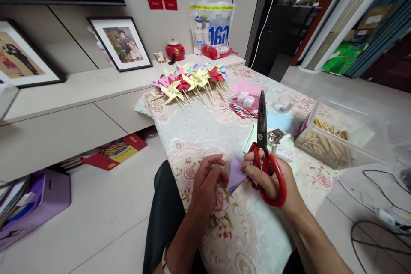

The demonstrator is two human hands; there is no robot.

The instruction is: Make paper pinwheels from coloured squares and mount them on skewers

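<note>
Between my two hands is a piece of folded purple paper [236,172], held low over the table. My left hand [209,180] is on its left side, fingers curled in at the paper's edge; its exact grip is partly hidden. My right hand [278,175] grips scissors [262,126] with red handles and dark blades, which point up and away from me with the blades together. The thumb and fingertips of that same hand also pinch the paper's right edge. Just beyond the scissors lie colored paper sheets [251,138] and a small white box [284,153].
Several paper pinwheels [192,80] on sticks lie at the table's far end. A clear plastic bin [334,154] of short wooden sticks stands at the right. Near the middle sit a clear container with small boxes [248,101] and a clear tape roll [284,105]. A floral cloth [195,128] covers the table.
</note>
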